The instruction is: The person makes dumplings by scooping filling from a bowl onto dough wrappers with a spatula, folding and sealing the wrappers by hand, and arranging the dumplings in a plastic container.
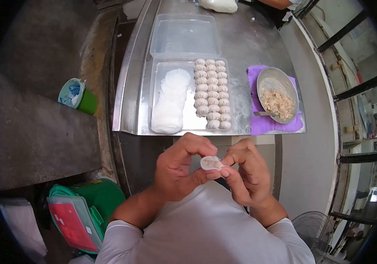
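Between my two hands, in front of my chest, is a partly folded dumpling (210, 163) with pale filling showing in its open side. My left hand (184, 165) holds its left side between thumb and fingers. On the other side, my right hand (246, 169) pinches the wrapper's edge. Just beyond, on the metal table, a clear plastic tray (190, 127) holds a stack of round white wrappers (171, 101) and rows of pleated dumplings (212, 81). To the right, a metal bowl (270, 79) contains minced filling (278, 103) and a flat-handled utensil (264, 113).
The bowl rests on a purple cloth (255, 125) near the table's right edge. Behind the tray lies a clear lid (184, 35); a white bag (218, 4) is at the far end, near another person's arm (277, 3). Green bins (87, 103) stand left; a fan (314, 231) is lower right.
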The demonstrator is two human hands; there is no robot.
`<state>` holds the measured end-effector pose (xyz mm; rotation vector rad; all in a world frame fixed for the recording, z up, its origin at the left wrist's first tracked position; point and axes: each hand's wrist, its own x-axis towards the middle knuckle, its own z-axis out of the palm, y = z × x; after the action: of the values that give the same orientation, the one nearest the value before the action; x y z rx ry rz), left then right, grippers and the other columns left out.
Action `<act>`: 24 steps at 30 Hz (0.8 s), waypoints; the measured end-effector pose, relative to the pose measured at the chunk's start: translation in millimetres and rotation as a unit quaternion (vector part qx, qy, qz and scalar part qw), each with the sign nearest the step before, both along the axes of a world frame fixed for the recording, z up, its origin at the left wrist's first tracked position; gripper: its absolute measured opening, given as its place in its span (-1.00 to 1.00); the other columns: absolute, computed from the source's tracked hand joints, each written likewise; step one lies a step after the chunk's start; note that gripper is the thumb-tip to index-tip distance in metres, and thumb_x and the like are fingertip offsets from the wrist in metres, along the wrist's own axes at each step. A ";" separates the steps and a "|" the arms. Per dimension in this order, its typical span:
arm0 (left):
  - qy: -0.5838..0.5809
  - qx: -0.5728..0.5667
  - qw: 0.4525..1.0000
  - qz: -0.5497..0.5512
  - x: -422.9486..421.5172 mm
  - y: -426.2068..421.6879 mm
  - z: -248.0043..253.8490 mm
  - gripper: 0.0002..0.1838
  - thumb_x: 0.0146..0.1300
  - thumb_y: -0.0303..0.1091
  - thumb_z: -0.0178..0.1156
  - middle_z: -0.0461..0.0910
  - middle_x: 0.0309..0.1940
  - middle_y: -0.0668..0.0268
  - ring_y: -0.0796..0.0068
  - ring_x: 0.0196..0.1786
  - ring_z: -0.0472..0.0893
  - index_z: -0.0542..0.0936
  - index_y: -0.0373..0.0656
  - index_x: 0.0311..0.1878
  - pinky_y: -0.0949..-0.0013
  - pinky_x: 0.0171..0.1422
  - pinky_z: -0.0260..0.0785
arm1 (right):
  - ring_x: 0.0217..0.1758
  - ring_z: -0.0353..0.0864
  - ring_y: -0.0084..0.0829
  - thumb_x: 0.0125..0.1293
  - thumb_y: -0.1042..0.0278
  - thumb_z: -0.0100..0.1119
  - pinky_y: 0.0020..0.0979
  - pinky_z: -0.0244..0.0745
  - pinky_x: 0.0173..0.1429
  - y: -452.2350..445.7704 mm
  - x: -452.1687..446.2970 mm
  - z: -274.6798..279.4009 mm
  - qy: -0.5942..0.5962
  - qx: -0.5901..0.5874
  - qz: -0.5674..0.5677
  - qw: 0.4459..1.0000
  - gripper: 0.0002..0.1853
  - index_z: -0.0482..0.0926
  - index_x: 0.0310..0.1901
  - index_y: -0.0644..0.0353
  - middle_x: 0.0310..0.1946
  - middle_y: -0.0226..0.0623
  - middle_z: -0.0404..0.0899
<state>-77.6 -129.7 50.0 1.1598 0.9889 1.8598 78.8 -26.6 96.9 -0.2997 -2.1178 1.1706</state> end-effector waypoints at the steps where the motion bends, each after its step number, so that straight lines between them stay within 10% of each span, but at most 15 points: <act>1: 0.000 0.000 1.000 0.000 1.7 0.0 -1.9 -0.64 0.23 -0.50 0.47 0.55 0.02 0.16 0.38 0.07 0.55 0.60 -0.27 0.06 0.34 0.17 0.39 | -0.27 0.53 -0.31 0.31 0.58 0.33 -0.40 0.46 -0.24 0.3 0.1 -0.1 -0.006 0.006 0.003 1.000 -0.86 0.58 -0.14 0.37 -0.26 -0.16 0.55; 24: 0.085 0.043 0.990 0.101 9.8 13.9 -7.3 -0.81 0.30 -0.48 0.40 0.57 -0.21 0.24 0.46 -0.16 0.55 0.63 -0.24 -0.06 0.43 -0.05 0.42 | -0.25 0.56 -0.30 0.30 0.61 0.30 -0.40 0.47 -0.17 10.4 5.4 3.9 -0.047 -0.001 -0.003 0.999 -0.88 0.59 -0.16 0.37 -0.26 -0.14 0.58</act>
<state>-67.8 -115.8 42.7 1.3301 1.1681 2.0049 84.2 -16.2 100.8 -0.3679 -2.1947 1.1753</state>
